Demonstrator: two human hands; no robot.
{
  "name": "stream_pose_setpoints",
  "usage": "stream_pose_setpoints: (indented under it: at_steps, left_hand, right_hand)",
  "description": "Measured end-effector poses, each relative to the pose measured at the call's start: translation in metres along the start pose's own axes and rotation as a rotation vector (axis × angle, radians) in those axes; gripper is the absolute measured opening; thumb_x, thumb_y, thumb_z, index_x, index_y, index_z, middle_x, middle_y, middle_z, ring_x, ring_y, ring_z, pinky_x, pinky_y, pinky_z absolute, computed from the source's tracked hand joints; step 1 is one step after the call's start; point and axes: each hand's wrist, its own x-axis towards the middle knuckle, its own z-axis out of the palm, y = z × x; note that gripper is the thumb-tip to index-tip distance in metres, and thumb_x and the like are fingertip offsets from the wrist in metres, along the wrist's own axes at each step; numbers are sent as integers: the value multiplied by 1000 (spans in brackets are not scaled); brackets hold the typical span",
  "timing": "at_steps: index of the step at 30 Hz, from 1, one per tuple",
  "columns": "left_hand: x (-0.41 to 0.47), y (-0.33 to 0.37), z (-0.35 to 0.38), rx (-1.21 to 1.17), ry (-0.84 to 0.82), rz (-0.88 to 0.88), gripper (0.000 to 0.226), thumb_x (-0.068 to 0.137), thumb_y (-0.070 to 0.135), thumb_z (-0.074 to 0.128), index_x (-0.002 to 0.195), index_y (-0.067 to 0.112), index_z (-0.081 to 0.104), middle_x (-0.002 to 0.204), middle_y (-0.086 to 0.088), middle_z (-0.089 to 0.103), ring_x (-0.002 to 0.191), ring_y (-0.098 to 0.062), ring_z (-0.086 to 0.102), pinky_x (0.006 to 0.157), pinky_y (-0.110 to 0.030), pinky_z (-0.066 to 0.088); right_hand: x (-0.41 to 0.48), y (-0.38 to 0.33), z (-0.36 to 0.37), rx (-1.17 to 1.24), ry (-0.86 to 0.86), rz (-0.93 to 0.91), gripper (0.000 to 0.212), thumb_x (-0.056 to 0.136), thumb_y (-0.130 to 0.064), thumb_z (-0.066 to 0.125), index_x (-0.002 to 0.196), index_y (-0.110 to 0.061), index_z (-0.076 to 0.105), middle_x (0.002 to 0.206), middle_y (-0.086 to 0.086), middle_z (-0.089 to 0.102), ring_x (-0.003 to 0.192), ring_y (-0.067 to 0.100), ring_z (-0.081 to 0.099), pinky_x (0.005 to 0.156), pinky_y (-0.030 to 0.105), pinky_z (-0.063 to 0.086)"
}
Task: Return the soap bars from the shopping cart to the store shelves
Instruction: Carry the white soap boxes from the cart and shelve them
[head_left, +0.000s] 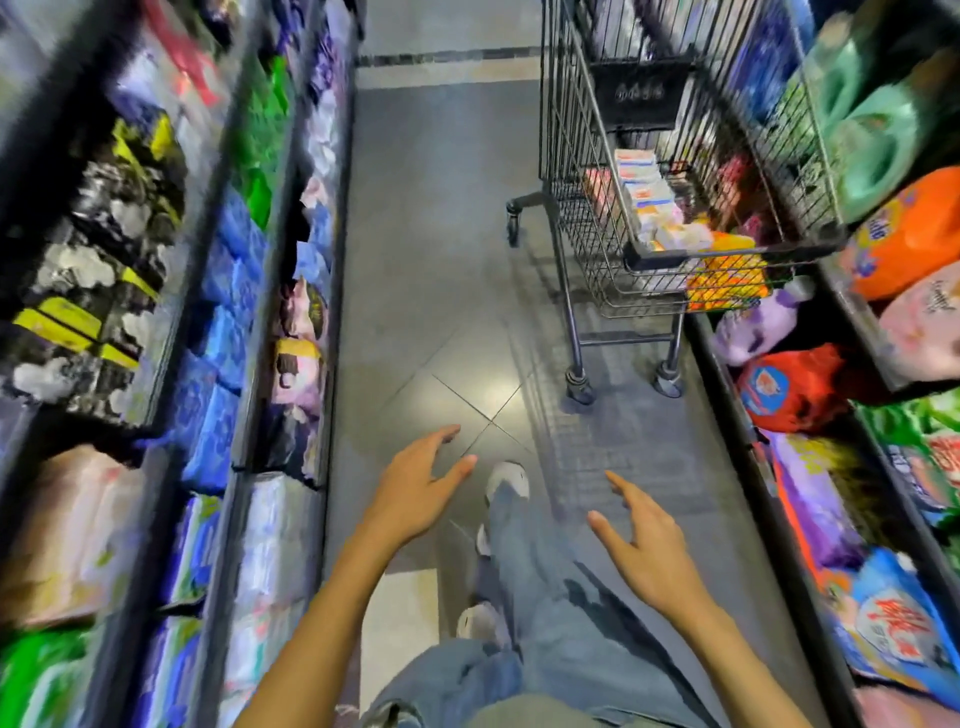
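Note:
A wire shopping cart (571, 171) stands ahead on the right side of the aisle. Inside it lies a pile of boxed soap bars (649, 200), white, pink and orange, with an orange pack (727, 280) at the near end. My left hand (415, 486) and my right hand (641, 545) hang in front of me above the floor, well short of the cart. Both have relaxed, spread fingers and hold nothing. My legs in jeans and white shoes show below them.
Shelves (244, 332) on the left carry blue, green and pink packs. Shelves (810, 467) on the right carry detergent bags and bottles, with green jugs (872, 135) up high. A grey tiled floor (441, 260) runs between them. The picture is blurred at the sides.

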Motion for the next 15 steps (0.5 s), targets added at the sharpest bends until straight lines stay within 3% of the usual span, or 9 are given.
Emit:
stream_pose_setpoints:
  at_steps: [4, 9, 15]
  left_hand:
    - [78, 8, -23, 8, -19, 7, 50, 92, 39, 53, 138, 21, 44, 138, 1, 50, 127, -16, 46, 99, -22, 32]
    - [157, 21, -66, -30, 6, -54, 50, 92, 40, 53, 137, 23, 44, 138, 1, 50, 127, -16, 46, 104, -28, 35]
    - [220, 24, -113, -50, 81, -63, 50, 92, 41, 51, 138, 24, 43, 140, 7, 47, 127, -11, 44, 99, -18, 31]
  right_hand:
    - [76, -18, -6, 3, -6, 9, 59, 92, -38, 54, 144, -16, 36, 146, 0, 42, 131, 19, 42, 105, 32, 34]
    - [186, -66, -31, 2, -20, -20, 59, 91, -38, 56, 142, -13, 39, 144, 3, 45, 129, 21, 46, 105, 35, 38]
    - [305, -137, -56, -52, -81, -153, 58, 92, -38, 55, 143, -18, 36, 143, 1, 45, 128, 20, 46, 102, 35, 41]
